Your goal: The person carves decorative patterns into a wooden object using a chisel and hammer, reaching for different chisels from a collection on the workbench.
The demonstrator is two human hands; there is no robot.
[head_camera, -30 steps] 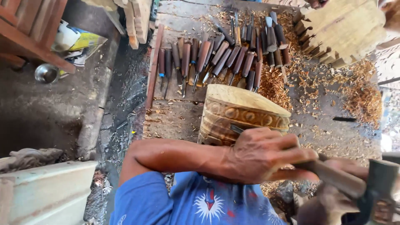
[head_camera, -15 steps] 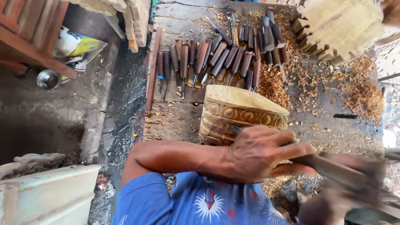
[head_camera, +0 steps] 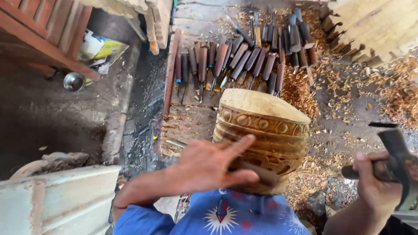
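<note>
carved wooden block (head_camera: pixel 261 135) is seen standing upright on the floor between the person's knees, its flat top bare and bands of circles and ridges cut round its side. at the far left a metal bowl (head_camera: pixel 73 81) and a yellow-and-white bag (head_camera: pixel 99 46) are seen under a reddish wooden frame (head_camera: pixel 39 39), well apart from the work.

moving right, the left hand (head_camera: pixel 209 167) is now laid against the near side of the block, fingers spread and thumb stretched along the carving. half a second ago this hand was clenched round a chisel held across the block; now no chisel can be made out in it, and whether its grip has been released or a tool is hidden under the palm cannot be told. the block is also seen larger and nearer the middle of the view, because the head has been tilted.

above the block, a row of chisels (head_camera: pixel 244 61) with wooden handles is laid side by side on the floor, with wood shavings (head_camera: pixel 300 91) scattered just beside them.

at the far right, the right hand (head_camera: pixel 374 182) is clenched on the handle of a mallet (head_camera: pixel 398 161), held up and well apart from the block, where earlier it was blurred low in the frame. by this it is judged that striking has been paused and the carved surface is being felt or steadied.
</note>
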